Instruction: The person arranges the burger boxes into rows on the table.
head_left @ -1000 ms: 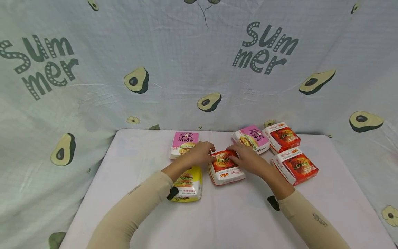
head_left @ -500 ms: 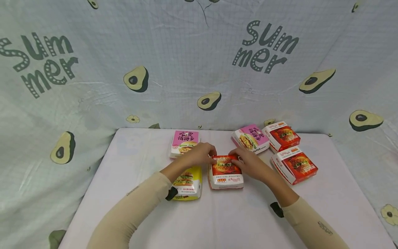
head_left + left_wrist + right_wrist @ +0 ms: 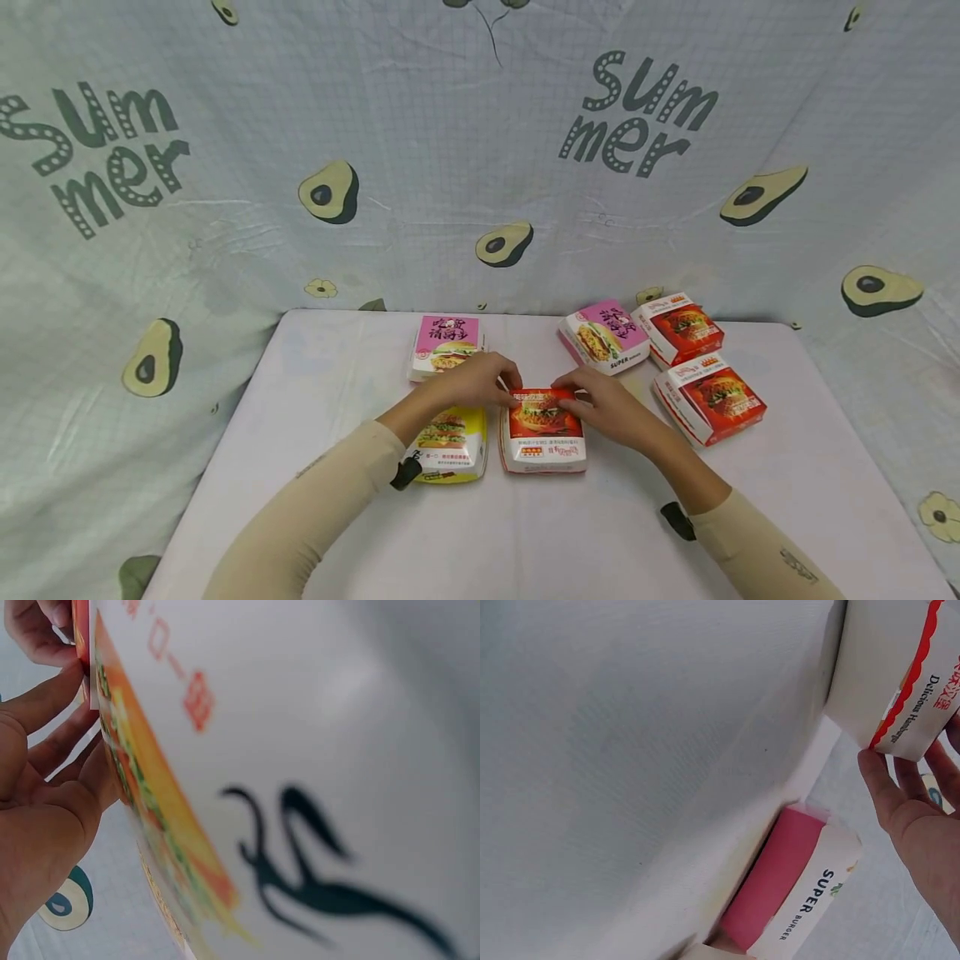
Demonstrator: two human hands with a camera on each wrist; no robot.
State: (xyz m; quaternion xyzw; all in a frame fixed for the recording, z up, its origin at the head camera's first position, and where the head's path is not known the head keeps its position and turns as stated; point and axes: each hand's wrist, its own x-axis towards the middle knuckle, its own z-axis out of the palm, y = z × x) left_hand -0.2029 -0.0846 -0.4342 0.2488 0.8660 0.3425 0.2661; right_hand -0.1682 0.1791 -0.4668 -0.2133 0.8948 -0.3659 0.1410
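Red burger box (image 3: 543,433) is sitting picture side up near the middle of the counter (image 3: 585,533), one of six boxes: three red, two pink, one yellow. Two hands are reaching its twelve o'clock edge: the left hand (image 3: 483,380) is pinching near the eleven o'clock corner, the right hand (image 3: 603,404) near the one o'clock corner, so both sets of fingers are clamping on it. Just beside it at nine o'clock, the yellow box (image 3: 453,443) is lying. One pink box (image 3: 448,340) is resting at ten o'clock, another pink box (image 3: 603,336) at one. One more red box (image 3: 682,329) is lying at two o'clock, and the third red box (image 3: 712,398) towards three. Behind, a cloth (image 3: 420,117) is showing two "Summer" prints.
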